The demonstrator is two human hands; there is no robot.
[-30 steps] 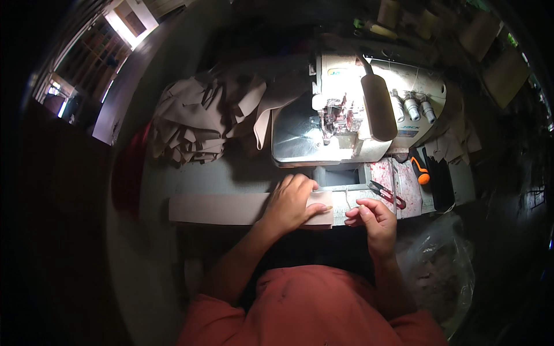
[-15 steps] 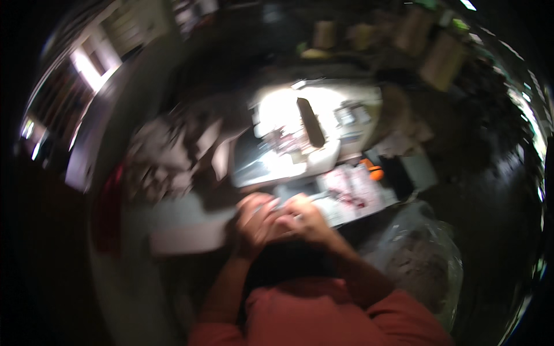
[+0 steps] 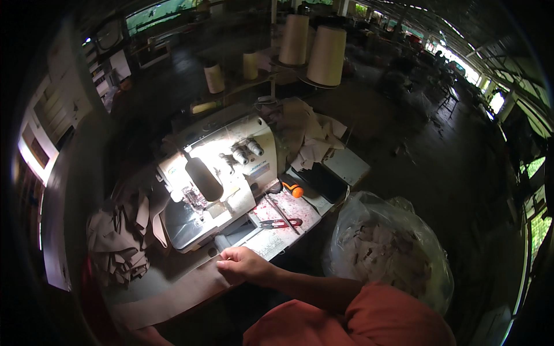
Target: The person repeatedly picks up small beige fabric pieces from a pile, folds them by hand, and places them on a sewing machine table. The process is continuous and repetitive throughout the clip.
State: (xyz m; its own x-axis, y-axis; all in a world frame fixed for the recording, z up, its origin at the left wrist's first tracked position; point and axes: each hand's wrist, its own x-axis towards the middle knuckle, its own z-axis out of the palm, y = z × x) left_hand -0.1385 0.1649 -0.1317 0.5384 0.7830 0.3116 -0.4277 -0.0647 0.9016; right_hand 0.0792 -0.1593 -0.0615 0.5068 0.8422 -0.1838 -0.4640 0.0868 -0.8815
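My right hand (image 3: 245, 265) is closed on the end of a long pale fabric strip (image 3: 167, 300), which runs down to the left along the table's near edge. My left hand is out of sight; only a dim reddish patch (image 3: 149, 335) shows at the lower left, too dark to make out. Just beyond the right hand stands a lit overlock sewing machine (image 3: 259, 135). Red-handled thread snips (image 3: 281, 224) and a thin metal tool like tweezers (image 3: 280, 210) lie on its speckled white side surface, near an orange-ended piece (image 3: 296, 191).
A heap of cut fabric pieces (image 3: 118, 242) lies left of the machine, more fabric (image 3: 314, 138) behind it at the right. Thread cones (image 3: 326, 56) stand on a rack at the back. A clear plastic bag of scraps (image 3: 386, 254) sits at the right.
Both hands were together at the table edge; now only the right stays there with the strip, and the left has gone from view. My view has turned right.
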